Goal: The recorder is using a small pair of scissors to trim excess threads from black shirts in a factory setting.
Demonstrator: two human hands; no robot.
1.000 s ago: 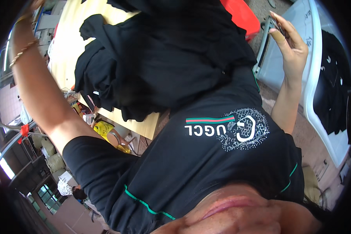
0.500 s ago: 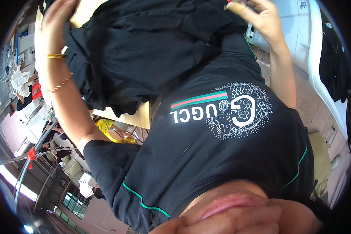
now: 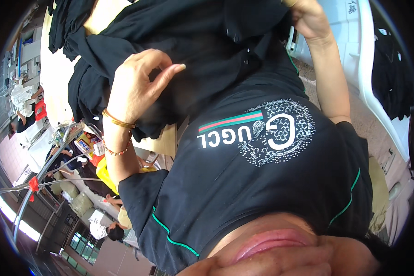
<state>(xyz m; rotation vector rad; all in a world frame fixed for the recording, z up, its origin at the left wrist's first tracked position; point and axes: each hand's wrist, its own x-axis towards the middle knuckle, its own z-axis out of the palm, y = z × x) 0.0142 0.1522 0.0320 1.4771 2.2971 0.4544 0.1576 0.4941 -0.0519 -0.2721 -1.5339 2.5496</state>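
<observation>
A black garment [image 3: 193,41] with small snaps or buttons along one edge lies bunched across the pale table [image 3: 62,73] in front of me. My left hand [image 3: 140,80] hovers over or rests on its near part; whether they touch I cannot tell. The thumb stands apart from the curled fingers, and nothing shows between them. At the top edge, my right hand [image 3: 310,20] is closed beside the garment's right side. Its fingertips are partly cut off by the picture's edge, so what it grips is hidden.
A large white plastic bin [image 3: 340,41] stands to my right, with dark cloth [image 3: 393,78] beyond its rim. On the left, a yellow bag [image 3: 105,175] sits below the table edge, near a metal rail [image 3: 55,161]. Other people [image 3: 117,230] are further off.
My left hand has come from the far left edge nearer and to the right, over the garment. The right hand has shifted slightly up, and the garment's folds have moved, showing more fastenings.
</observation>
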